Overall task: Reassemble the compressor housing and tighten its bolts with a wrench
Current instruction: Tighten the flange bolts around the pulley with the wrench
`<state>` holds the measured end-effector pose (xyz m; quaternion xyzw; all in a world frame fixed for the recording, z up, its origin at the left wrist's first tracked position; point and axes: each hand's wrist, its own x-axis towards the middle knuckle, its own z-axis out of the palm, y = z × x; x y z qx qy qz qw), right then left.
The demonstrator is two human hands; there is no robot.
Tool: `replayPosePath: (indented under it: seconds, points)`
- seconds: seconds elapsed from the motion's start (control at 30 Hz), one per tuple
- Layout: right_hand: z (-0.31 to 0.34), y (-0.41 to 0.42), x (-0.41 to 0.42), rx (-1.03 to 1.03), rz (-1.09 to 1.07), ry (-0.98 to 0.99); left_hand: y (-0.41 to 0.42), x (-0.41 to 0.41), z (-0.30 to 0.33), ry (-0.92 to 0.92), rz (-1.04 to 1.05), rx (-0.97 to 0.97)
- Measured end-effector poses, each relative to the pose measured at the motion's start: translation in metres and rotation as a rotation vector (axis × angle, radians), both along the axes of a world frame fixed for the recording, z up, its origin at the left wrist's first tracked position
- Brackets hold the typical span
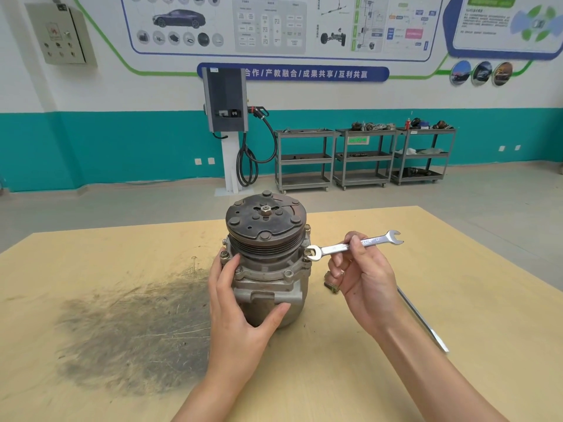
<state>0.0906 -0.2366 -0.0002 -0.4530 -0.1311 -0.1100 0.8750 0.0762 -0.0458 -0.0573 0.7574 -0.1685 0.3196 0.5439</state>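
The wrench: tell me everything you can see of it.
The wrench is a bright, silvery metal double open-end spanner with stamped lettering along its flat shank. It lies roughly level, tipped slightly up toward the right. Its left end sits on a bolt at the right side of the compressor flange; its right open end is free in the air. The right hand pinches the shank near the middle, between thumb and fingers. It is held above the table and does not touch it.
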Motion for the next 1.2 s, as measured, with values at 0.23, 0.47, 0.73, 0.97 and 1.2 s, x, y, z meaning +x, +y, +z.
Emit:
replayPosePath:
  seconds: [0.23, 0.47, 0.73, 0.97, 1.2]
  points:
    - [0.001, -0.001, -0.001, -0.031, 0.010, -0.039, 0.001, -0.001, 0.000, 0.019, -0.004, -0.005]
    - [0.003, 0.003, -0.003, -0.067, -0.124, -0.088, 0.001, -0.001, 0.000, 0.004, -0.001, 0.010]
    - [0.002, 0.010, -0.007, -0.087, -0.279, -0.141, 0.001, 0.000, 0.000, 0.012, -0.003, 0.003]
    - [0.000, 0.012, -0.007, -0.042, -0.270, -0.122, 0.001, 0.000, 0.000, 0.022, 0.004, 0.003]
    - [-0.001, 0.014, -0.011, -0.057, -0.324, -0.194, 0.001, -0.001, 0.000, 0.022, 0.007, 0.009]
